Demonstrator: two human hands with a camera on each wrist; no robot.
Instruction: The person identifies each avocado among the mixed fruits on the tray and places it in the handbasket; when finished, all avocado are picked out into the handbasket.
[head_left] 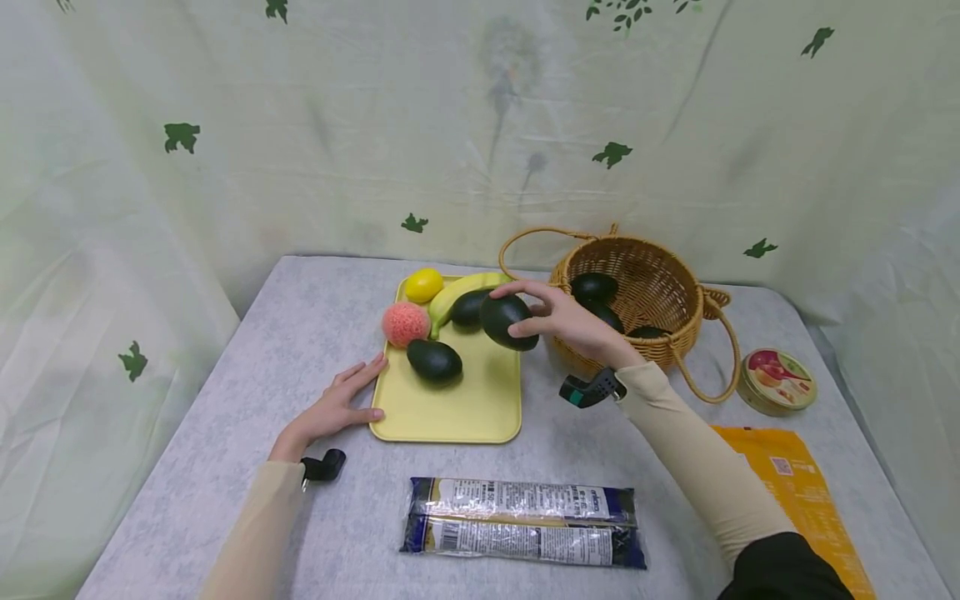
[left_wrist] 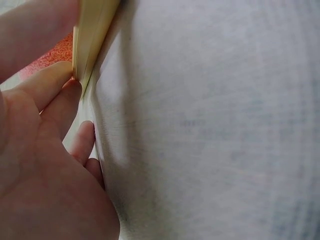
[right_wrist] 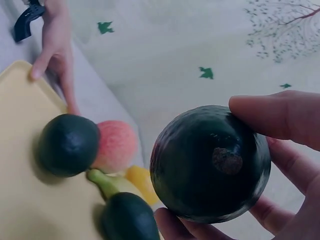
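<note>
My right hand [head_left: 566, 321] grips a dark green avocado [head_left: 508, 322] above the right side of the yellow tray [head_left: 465, 408]. In the right wrist view, the held avocado [right_wrist: 210, 165] shows its brown stem scar. Straight fingers of my left hand [head_left: 337, 408] touch the tray's left edge; in the left wrist view, fingertips of that hand [left_wrist: 45, 150] meet its side. On the tray lie one avocado [head_left: 435, 362] near the middle, another [head_left: 470, 309] against a banana [head_left: 450, 296], a lemon [head_left: 423, 285], and a pinkish-red peach [head_left: 406, 324] at the left rim.
Behind my right hand stands a wicker basket [head_left: 667, 275] with avocados [head_left: 595, 287] inside and looped handles. A round tin [head_left: 777, 381] and an orange packet [head_left: 802, 492] lie on the right. Long plastic-wrapped packs [head_left: 525, 523] lie at the front.
</note>
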